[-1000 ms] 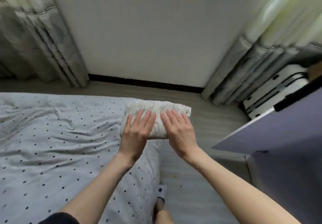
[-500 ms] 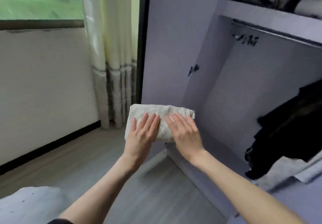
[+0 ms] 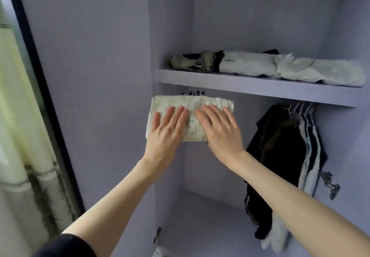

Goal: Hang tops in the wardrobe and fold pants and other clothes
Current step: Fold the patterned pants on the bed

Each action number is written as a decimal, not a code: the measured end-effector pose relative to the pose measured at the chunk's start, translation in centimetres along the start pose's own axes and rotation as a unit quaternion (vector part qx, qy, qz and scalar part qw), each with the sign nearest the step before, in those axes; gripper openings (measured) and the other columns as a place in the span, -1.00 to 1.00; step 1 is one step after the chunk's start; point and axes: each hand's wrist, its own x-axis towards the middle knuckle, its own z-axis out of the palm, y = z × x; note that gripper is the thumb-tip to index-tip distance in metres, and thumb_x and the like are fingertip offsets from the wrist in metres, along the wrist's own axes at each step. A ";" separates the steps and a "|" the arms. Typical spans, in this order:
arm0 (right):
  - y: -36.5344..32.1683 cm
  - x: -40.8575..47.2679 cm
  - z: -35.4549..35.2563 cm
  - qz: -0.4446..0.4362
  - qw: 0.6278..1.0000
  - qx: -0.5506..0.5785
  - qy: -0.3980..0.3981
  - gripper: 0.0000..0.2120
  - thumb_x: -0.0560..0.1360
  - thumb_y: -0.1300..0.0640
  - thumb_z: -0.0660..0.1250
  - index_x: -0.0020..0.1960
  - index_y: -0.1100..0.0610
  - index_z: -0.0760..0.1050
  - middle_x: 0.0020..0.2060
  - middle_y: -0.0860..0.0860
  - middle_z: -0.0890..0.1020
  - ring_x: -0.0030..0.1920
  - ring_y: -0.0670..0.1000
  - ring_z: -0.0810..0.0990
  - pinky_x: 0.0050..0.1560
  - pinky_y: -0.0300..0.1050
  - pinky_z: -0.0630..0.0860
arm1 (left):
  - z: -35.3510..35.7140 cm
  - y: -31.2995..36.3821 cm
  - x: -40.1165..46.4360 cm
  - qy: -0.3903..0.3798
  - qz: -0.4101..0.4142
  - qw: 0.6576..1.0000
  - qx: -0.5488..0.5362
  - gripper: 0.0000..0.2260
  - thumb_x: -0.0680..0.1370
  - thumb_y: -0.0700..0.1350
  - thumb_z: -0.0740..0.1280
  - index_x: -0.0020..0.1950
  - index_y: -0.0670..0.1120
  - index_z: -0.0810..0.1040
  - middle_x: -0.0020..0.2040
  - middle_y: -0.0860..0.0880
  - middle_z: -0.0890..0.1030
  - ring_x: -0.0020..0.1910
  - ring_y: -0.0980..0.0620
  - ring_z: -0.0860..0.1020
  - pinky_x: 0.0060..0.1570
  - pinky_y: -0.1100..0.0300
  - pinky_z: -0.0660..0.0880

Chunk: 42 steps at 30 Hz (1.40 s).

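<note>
Left hand: the left hand [image 3: 167,131] sits at the centre of the frame, arm reaching up from the lower left, palm down on the folded garment [image 3: 190,119]; the four fingers lie straight and slightly fanned on top, and the thumb cannot be seen.
Right hand: the right hand [image 3: 220,129] lies just right of the left one, arm coming from the lower right; its fingers are straight and close together on the cloth, thumb hidden, so whether it grips underneath cannot be told.
Folded garment: held in the air between both hands, mid-frame, just below the front edge of the shelf [image 3: 250,89]; pale cream, soft, with a faint printed pattern, folded into a flat oblong.
Wardrobe: a lilac wardrobe [image 3: 100,56] with smooth matte panels fills most of the frame.
Shelf contents: rolled and folded clothes [image 3: 280,66] in white, olive and black lie in a row, upper right.
Hanging clothes: dark and pale tops [image 3: 286,156] hang on hangers under the shelf, right of the hands.
Hinge: a metal hinge [image 3: 331,184] shows at the right edge.
Curtain: pleated pale curtain [image 3: 24,136] runs down the left edge, blurred.
</note>
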 end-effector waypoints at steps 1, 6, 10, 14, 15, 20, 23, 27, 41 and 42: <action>0.9 1.0 -0.3 0.009 1.000 -0.015 0.012 -0.49 0.41 0.37 0.03 0.30 0.24 0.47 0.23 0.20 0.55 0.27 0.20 0.50 0.30 0.23 0.38 | 0.2 -0.1 1.6 0.011 0.013 1.000 0.003 -0.58 0.48 -0.30 0.03 0.23 -0.29 0.53 0.20 -0.18 0.58 0.16 -0.25 0.55 0.07 -0.20 0.49; 5.2 3.8 -1.6 0.047 0.994 -0.096 0.031 -0.53 0.47 0.32 -0.01 0.28 0.21 0.49 0.20 0.16 0.57 0.25 0.16 0.52 0.28 0.18 0.41 | 1.6 0.7 7.9 0.030 0.064 0.997 -0.020 -0.58 0.50 -0.31 0.04 0.29 -0.27 0.49 0.25 -0.18 0.54 0.24 -0.25 0.50 0.13 -0.22 0.46; 9.5 5.7 -2.1 0.068 0.984 -0.160 0.040 -0.48 0.44 0.33 -0.06 0.26 0.21 0.50 0.19 0.15 0.58 0.24 0.15 0.53 0.27 0.18 0.42 | 3.6 2.4 12.9 0.047 0.093 0.994 -0.043 -0.58 0.50 -0.30 0.03 0.28 -0.26 0.50 0.26 -0.17 0.54 0.25 -0.24 0.49 0.12 -0.23 0.46; 14.5 7.9 -2.0 0.082 0.974 -0.204 0.043 -0.45 0.40 0.35 -0.08 0.25 0.21 0.50 0.19 0.15 0.58 0.23 0.15 0.54 0.25 0.17 0.43 | 5.7 4.5 18.4 0.021 0.116 0.991 -0.055 -0.44 0.47 -0.25 -0.17 0.41 -0.25 0.34 0.40 -0.17 0.39 0.39 -0.25 0.33 0.31 -0.24 0.29; 15.5 8.3 -2.0 0.084 0.973 -0.211 0.040 -0.46 0.41 0.34 -0.08 0.24 0.20 0.51 0.18 0.14 0.59 0.23 0.14 0.54 0.24 0.16 0.44 | 6.0 4.9 19.5 0.014 0.121 0.991 -0.062 -0.40 0.46 -0.24 -0.22 0.45 -0.23 0.29 0.44 -0.16 0.34 0.42 -0.24 0.28 0.36 -0.23 0.22; 25.1 11.0 -1.6 0.089 0.957 -0.273 0.049 -0.52 0.45 0.31 -0.03 0.23 0.19 0.52 0.17 0.14 0.59 0.21 0.13 0.56 0.23 0.13 0.46 | 11.1 9.6 28.4 0.036 0.139 0.989 -0.041 -0.50 0.58 -0.32 -0.08 0.54 -0.16 0.02 0.54 -0.09 0.10 0.51 -0.13 0.07 0.46 -0.13 0.03; 31.9 12.3 -2.0 0.090 0.943 -0.312 0.066 -0.54 0.44 0.31 0.00 0.21 0.20 0.53 0.16 0.15 0.60 0.19 0.13 0.57 0.21 0.13 0.47 | 13.2 13.7 34.0 0.096 0.157 0.982 -0.051 -0.45 0.49 -0.29 -0.13 0.48 -0.19 0.22 0.47 -0.14 0.28 0.44 -0.18 0.27 0.38 -0.18 0.22; 40.1 13.1 -1.9 0.100 0.926 -0.355 0.078 -0.57 0.46 0.32 0.09 0.27 0.19 0.49 0.23 0.20 0.54 0.26 0.18 0.51 0.26 0.22 0.40 | 17.1 19.5 40.4 0.090 0.158 0.981 -0.071 -0.43 0.51 -0.28 -0.22 0.55 -0.13 -0.02 0.55 -0.12 0.05 0.51 -0.16 0.07 0.46 -0.13 0.04; 51.1 9.2 4.3 0.320 0.893 -0.059 -0.312 -0.30 0.51 -0.10 0.10 0.51 -0.17 -0.24 0.52 -0.07 -0.23 0.51 -0.02 -0.29 0.44 0.13 -0.30 | 26.2 25.1 45.1 -0.289 0.218 0.923 -0.131 -0.41 0.58 0.09 0.03 0.51 0.16 -0.25 0.55 0.09 -0.19 0.51 0.11 -0.22 0.43 0.02 -0.32; 50.9 9.1 4.1 0.321 0.893 -0.058 -0.311 -0.29 0.51 -0.09 0.11 0.52 -0.17 -0.24 0.52 -0.07 -0.23 0.51 -0.01 -0.28 0.44 0.13 -0.30 | 25.9 25.1 45.2 -0.301 0.208 0.919 -0.146 -0.40 0.58 0.08 0.05 0.51 0.17 -0.23 0.55 0.09 -0.18 0.51 0.11 -0.22 0.42 0.01 -0.31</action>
